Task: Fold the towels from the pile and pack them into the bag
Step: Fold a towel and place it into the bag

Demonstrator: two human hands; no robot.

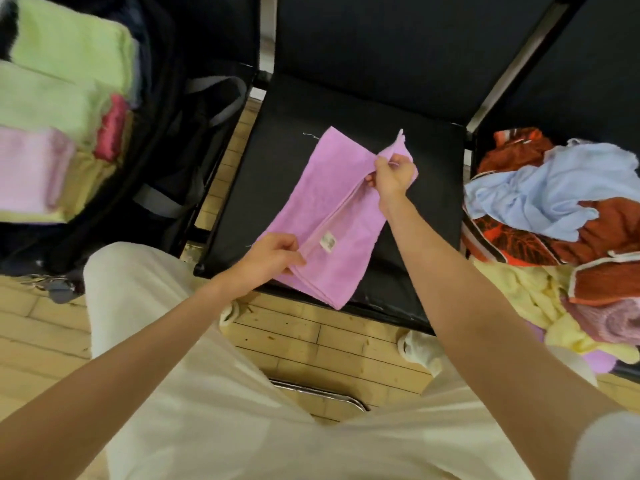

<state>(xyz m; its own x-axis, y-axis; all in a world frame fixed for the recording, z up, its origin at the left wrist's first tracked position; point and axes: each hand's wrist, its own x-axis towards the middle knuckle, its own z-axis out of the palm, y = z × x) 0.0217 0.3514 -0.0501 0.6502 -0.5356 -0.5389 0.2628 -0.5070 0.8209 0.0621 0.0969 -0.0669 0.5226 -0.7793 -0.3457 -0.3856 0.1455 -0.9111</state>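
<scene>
Person sits facing 3 black chairs in a row, pale trousers (207, 427) filling the bottom of view, wood floor (311, 341) underneath. Middle chair seat (277, 161) is the work surface. On the chair to the person's left, the black bag (166, 133) lies open w/ folded towels packed in: 2 light green ones (69, 46) at the top, a pink one (31, 168) nearer, pale yellow under that, plus a small red item (110, 128) tucked beside the green. On the chair to the right, the unfolded pile (561, 220): light blue towel (554, 188) on top, rust-orange patterned cloth (519, 244) around it, yellow & dusty pink below, spilling toward the floor.

Now the action: purple towel (332, 209) lies folded lengthwise on the middle seat, running diagonally, near end hanging just over the front edge. White label (327, 241) shows near the fold line. Left hand (273, 259) is closed, pinching the near edge of the top layer beside the label. Right hand (393, 174) is closed too, fingers gripping the far corner & lifting it up off the seat so the tip points upward. Both arms bare, stretched fwd. A white sock (420, 351) shows on the floor by the right arm.
</scene>
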